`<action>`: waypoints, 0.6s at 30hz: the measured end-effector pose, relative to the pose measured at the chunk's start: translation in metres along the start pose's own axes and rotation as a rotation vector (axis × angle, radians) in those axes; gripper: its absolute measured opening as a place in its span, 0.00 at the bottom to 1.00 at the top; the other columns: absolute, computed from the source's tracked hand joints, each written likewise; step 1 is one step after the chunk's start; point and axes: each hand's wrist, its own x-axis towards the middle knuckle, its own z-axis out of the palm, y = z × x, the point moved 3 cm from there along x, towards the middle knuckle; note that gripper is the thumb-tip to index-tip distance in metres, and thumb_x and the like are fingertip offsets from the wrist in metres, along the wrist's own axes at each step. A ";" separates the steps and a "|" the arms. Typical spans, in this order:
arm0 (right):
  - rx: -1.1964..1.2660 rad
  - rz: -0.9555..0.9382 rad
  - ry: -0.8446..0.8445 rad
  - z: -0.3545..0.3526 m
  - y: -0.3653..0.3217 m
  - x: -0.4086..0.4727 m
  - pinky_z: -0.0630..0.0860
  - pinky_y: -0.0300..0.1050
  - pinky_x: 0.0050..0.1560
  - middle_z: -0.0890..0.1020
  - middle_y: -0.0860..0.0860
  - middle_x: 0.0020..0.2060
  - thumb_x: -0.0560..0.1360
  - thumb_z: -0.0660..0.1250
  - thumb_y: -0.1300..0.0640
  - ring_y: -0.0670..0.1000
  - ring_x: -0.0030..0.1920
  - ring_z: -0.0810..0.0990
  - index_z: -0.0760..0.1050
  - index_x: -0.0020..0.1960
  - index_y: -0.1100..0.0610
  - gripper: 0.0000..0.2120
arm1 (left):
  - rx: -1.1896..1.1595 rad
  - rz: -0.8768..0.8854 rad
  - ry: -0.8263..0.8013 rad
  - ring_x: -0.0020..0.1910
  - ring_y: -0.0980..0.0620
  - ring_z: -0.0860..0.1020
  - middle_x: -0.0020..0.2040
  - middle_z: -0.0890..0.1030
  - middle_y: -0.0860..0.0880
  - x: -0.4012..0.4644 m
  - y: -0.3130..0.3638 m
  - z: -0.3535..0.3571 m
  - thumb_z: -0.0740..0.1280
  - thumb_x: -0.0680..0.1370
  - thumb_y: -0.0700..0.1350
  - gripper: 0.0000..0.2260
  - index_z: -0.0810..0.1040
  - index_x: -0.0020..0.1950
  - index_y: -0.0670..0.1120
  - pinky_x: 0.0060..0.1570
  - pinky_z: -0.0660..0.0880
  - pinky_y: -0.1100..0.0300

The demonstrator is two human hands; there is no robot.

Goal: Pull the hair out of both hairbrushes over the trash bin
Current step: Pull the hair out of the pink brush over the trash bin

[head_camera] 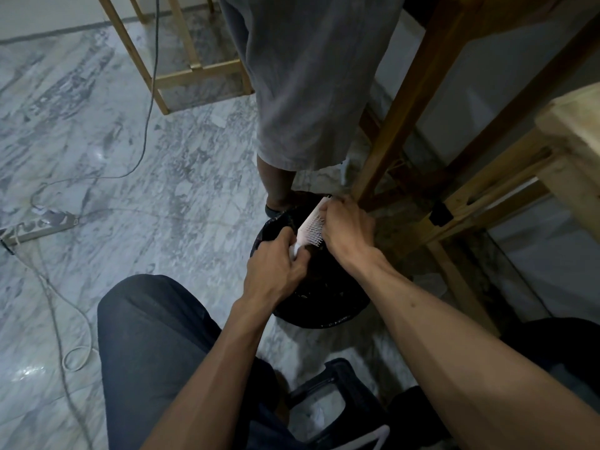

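A white hairbrush [310, 227] with pale bristles is held tilted over a black-lined trash bin [324, 306] on the floor. My left hand [276, 267] is closed around the brush's handle at its lower end. My right hand [345, 227] presses on the bristle side near the head, its fingertips curled in among the bristles. Any hair in the brush is hidden by the fingers. Only one brush is in view.
Another person's leg in grey shorts [302, 92] stands just behind the bin. Wooden table legs [399, 131] rise to the right, and a wooden frame [181, 69] stands at the back. A power strip [42, 224] and cables lie on the marble floor at left. A black stool [337, 394] is between my knees.
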 end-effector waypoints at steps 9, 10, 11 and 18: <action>0.303 0.146 -0.100 0.002 0.027 -0.021 0.76 0.49 0.54 0.82 0.54 0.59 0.80 0.65 0.60 0.57 0.60 0.81 0.81 0.58 0.55 0.10 | 0.165 -0.168 -0.092 0.37 0.42 0.76 0.38 0.75 0.47 0.005 -0.016 0.006 0.63 0.80 0.49 0.09 0.73 0.51 0.43 0.33 0.70 0.52; 0.340 0.151 -0.094 -0.001 0.030 -0.022 0.75 0.47 0.52 0.83 0.53 0.58 0.80 0.65 0.60 0.56 0.59 0.81 0.81 0.58 0.55 0.09 | 0.153 -0.199 -0.093 0.38 0.42 0.77 0.40 0.77 0.45 0.008 -0.021 0.003 0.64 0.80 0.50 0.10 0.74 0.52 0.42 0.34 0.72 0.50; 0.364 0.158 -0.090 -0.004 0.033 -0.022 0.74 0.45 0.52 0.83 0.52 0.57 0.81 0.65 0.60 0.55 0.59 0.81 0.81 0.58 0.55 0.09 | 0.129 -0.206 -0.090 0.38 0.42 0.78 0.41 0.79 0.44 0.010 -0.023 0.001 0.64 0.80 0.50 0.11 0.74 0.51 0.42 0.34 0.72 0.50; 0.507 0.264 -0.123 -0.003 0.050 -0.016 0.75 0.44 0.53 0.84 0.53 0.56 0.83 0.63 0.55 0.56 0.59 0.82 0.84 0.58 0.56 0.12 | -0.056 -0.228 -0.038 0.38 0.44 0.80 0.38 0.82 0.45 0.012 -0.020 -0.005 0.68 0.78 0.52 0.12 0.77 0.48 0.42 0.33 0.71 0.53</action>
